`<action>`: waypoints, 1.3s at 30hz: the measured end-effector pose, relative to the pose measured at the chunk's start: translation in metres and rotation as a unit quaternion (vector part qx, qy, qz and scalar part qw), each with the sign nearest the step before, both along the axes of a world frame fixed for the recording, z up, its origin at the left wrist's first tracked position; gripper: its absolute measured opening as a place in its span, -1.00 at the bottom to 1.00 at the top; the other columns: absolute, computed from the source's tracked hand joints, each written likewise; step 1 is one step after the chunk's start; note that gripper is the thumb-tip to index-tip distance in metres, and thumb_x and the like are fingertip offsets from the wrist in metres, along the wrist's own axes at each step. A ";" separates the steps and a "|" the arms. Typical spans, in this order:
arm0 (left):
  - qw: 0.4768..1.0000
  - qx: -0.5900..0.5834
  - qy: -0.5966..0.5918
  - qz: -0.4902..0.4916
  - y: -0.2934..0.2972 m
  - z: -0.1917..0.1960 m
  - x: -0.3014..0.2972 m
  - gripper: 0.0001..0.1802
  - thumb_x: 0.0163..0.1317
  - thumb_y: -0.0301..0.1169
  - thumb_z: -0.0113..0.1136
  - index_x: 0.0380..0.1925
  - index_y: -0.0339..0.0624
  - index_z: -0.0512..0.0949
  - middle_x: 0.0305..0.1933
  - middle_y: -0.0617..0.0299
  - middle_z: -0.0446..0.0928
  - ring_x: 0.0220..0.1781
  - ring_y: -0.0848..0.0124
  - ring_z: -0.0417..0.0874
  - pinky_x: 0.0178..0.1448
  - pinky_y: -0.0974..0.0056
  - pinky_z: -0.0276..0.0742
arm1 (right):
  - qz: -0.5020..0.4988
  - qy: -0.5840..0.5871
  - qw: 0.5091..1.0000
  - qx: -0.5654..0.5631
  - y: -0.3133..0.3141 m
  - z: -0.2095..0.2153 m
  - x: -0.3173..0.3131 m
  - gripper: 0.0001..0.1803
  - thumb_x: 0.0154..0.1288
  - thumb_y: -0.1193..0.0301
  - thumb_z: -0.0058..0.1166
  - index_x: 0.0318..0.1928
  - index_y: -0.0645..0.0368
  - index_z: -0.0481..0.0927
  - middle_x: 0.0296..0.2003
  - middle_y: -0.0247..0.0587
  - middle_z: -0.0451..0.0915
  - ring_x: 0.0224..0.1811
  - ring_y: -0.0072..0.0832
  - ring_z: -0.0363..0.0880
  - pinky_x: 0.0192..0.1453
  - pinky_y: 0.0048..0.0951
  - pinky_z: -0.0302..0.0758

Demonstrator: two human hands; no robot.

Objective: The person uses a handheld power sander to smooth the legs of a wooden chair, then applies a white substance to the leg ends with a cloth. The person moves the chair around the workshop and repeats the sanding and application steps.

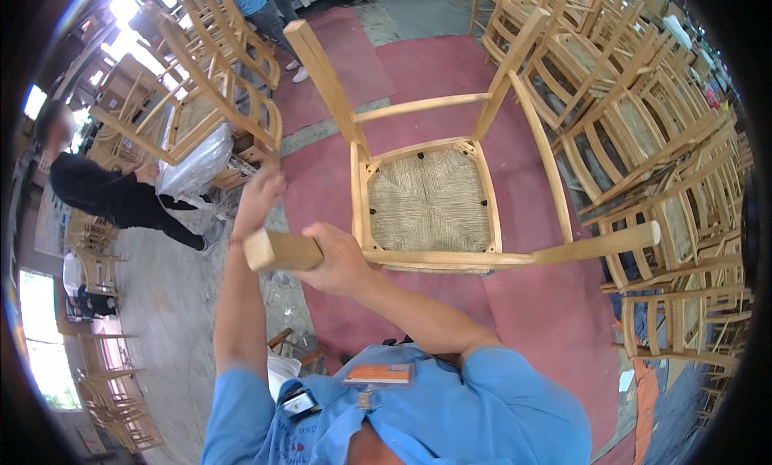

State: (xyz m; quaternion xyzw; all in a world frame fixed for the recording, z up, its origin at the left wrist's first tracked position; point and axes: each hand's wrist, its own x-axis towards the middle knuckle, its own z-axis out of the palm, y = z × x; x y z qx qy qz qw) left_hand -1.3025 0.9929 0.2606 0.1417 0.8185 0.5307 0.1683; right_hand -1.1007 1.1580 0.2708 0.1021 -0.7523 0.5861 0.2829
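You hold the wooden chair raised above the red floor, its woven seat facing you. Your right hand clamps one leg; your left hand grips another part, contact hidden.

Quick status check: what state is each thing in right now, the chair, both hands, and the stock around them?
Wooden chair: lifted off the floor, tipped, underside of woven seat facing the camera.
Right hand: closed around a chair leg.
Left hand: raised, at the chair's far left side; grip unclear.
Stacked chairs: piled at right.
Plastic-wrapped chair: stacked at left.
Red mat: flat on the floor.
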 end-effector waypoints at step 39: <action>0.954 -0.051 -0.293 0.036 -0.081 -0.222 0.534 -0.66 0.35 -0.27 0.14 0.03 -0.23 0.57 -0.23 0.26 0.60 -0.31 0.47 0.63 -0.36 0.40 0.48 | 0.010 -0.698 0.649 0.304 0.141 -0.366 0.689 -0.62 0.40 0.15 0.06 -0.11 0.22 0.70 -0.23 -0.08 0.68 -0.27 -0.21 0.64 -0.19 -0.08 0.59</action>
